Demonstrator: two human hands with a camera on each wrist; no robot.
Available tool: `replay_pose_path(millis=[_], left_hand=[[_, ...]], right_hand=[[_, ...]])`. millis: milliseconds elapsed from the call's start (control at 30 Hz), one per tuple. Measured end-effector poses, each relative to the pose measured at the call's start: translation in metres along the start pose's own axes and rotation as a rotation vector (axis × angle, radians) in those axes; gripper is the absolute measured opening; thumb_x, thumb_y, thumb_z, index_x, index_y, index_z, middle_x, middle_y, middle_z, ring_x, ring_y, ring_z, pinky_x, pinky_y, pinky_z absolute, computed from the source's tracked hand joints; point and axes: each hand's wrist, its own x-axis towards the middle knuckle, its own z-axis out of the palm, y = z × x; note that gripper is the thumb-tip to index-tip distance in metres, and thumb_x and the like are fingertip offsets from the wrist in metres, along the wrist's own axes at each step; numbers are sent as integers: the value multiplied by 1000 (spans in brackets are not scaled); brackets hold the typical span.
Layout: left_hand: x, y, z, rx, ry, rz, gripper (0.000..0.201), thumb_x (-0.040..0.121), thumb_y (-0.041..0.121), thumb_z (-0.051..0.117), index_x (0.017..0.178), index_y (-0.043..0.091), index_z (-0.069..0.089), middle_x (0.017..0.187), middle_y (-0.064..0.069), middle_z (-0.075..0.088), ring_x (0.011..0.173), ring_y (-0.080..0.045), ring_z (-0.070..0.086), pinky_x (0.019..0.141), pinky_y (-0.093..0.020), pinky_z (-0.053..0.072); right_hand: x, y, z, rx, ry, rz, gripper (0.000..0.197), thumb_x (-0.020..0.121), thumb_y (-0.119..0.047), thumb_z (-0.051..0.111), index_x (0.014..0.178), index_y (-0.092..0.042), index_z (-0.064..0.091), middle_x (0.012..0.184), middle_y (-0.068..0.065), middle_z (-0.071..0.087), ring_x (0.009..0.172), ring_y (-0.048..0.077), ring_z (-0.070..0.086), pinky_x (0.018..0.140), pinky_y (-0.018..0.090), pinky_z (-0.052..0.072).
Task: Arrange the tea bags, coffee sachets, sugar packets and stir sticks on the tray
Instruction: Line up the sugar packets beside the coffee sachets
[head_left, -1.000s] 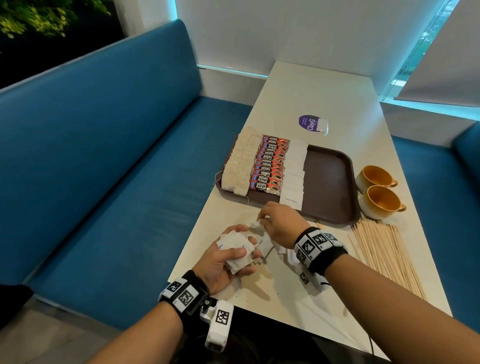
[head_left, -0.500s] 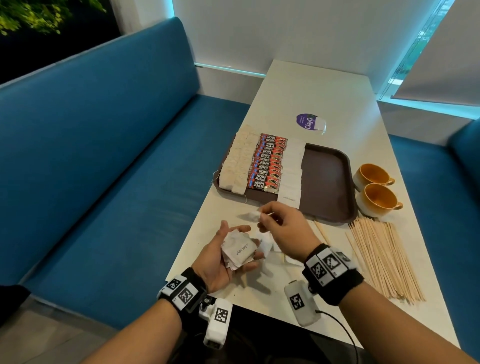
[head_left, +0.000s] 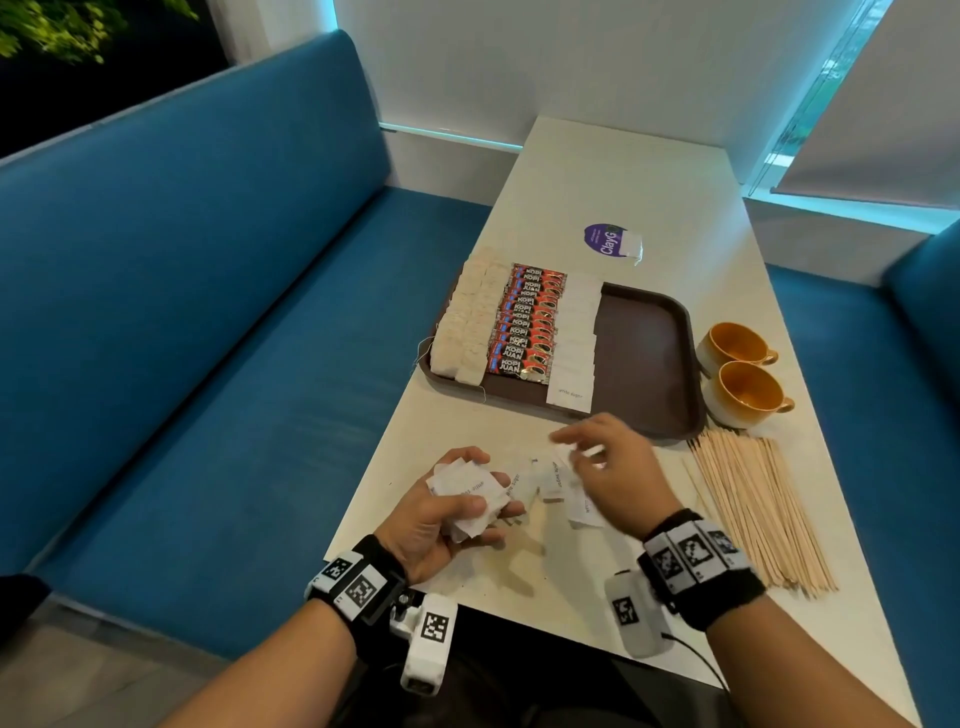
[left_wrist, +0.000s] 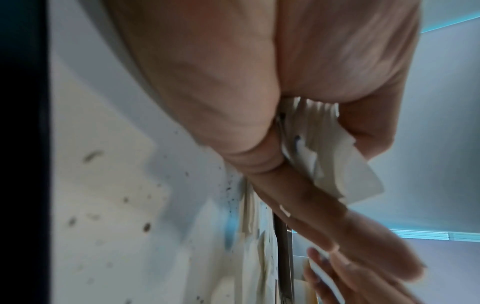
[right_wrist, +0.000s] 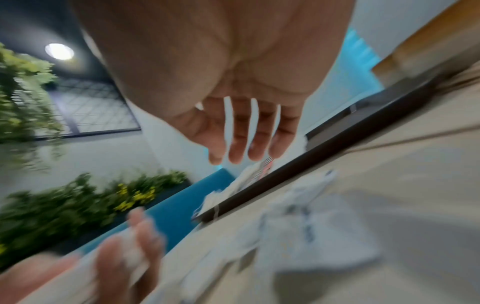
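On the table, left hand grips sugar packets; right hand, blurred overhead, apparently spreads empty fingers.

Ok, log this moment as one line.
left hand: holds sugar packets | right hand: open over loose packets | stir sticks: off tray

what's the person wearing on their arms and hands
Bare forearms, no sleeves or gloves. Left hand and right hand each have a black wristband carrying white square-code tags, with a white tagged camera block under the wrist; a thin black cable trails from the right one.
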Motion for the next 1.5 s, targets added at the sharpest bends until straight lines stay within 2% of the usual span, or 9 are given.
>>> replay_pose_path(millis=[133, 333, 467, 733, 1000, 1100, 1200, 1367, 1500], left_hand=[[0, -1, -1, 24, -17, 23, 53, 75, -17, 66, 116, 17, 62, 113, -18, 63, 103, -48, 66, 55, -40, 61], [0, -2, 5, 54, 30, 43, 54, 68, -11, 77, 111, 19, 63, 109, -15, 63, 91, -36, 66, 52, -32, 55], [1, -2, 5, 40, 39, 40, 54, 66, -9, 78, 111, 17, 63, 107, -15, 62, 88, -36, 65, 52, -31, 53], [2, -1, 4, 50, 40, 26, 54, 68, -9, 79, 113, 17, 63, 110, -16, 62, 94, -37, 67, 54, -34, 56], [3, -2, 2, 48, 26, 28, 56, 69, -8, 79, 116, 18, 62, 111, -16, 61, 96, -38, 65, 56, -35, 57], [3, -2, 2, 58, 29, 32, 57, 69, -7, 80, 116, 18, 62, 111, -16, 61, 97, -37, 65, 56, -35, 56], [3, -2, 2, 71, 43, 31, 58, 68, -6, 81, 116, 18, 62, 111, -16, 61, 98, -38, 66, 56, -35, 56], [3, -2, 4, 60, 44, 23, 61, 64, 2, 92, 116, 19, 63, 111, -15, 61, 96, -37, 67, 55, -34, 57], [2, -1, 7, 42, 40, 21, 58, 65, 14, 95, 114, 19, 64, 110, -15, 62, 93, -35, 66, 55, -33, 55]], right_hand=[[11, 25, -25, -182, -26, 314, 14, 97, -23, 66, 108, -29, 71, 114, -3, 66, 94, 7, 61, 85, 23, 51], [22, 26, -11, -467, -245, 374, 67, 86, -57, 72, 141, -22, 55, 128, -2, 55, 114, 18, 57, 100, 38, 53], [28, 19, -4, -350, -232, 414, 66, 82, -43, 82, 138, -19, 57, 134, 2, 59, 117, 21, 61, 100, 35, 52], [30, 22, -15, -44, -155, 445, 13, 91, -29, 75, 100, -23, 69, 97, 0, 70, 82, 14, 68, 67, 27, 57], [32, 28, -18, -115, -300, 451, 58, 75, -32, 91, 126, -29, 63, 110, 0, 64, 90, 13, 63, 68, 22, 48], [36, 24, -7, -331, -294, 405, 64, 75, -40, 89, 130, -28, 60, 122, 1, 55, 104, 18, 58, 87, 30, 53], [45, 19, -3, -432, -321, 393, 54, 70, -40, 90, 116, -28, 62, 120, 1, 47, 115, 25, 51, 100, 38, 50], [48, 14, 2, -340, -305, 383, 34, 70, -15, 84, 95, -24, 62, 106, 0, 57, 84, 12, 56, 59, 20, 44], [45, 16, 4, -224, -308, 440, 53, 69, -11, 83, 114, -21, 58, 106, -1, 60, 91, 14, 61, 63, 23, 52]])
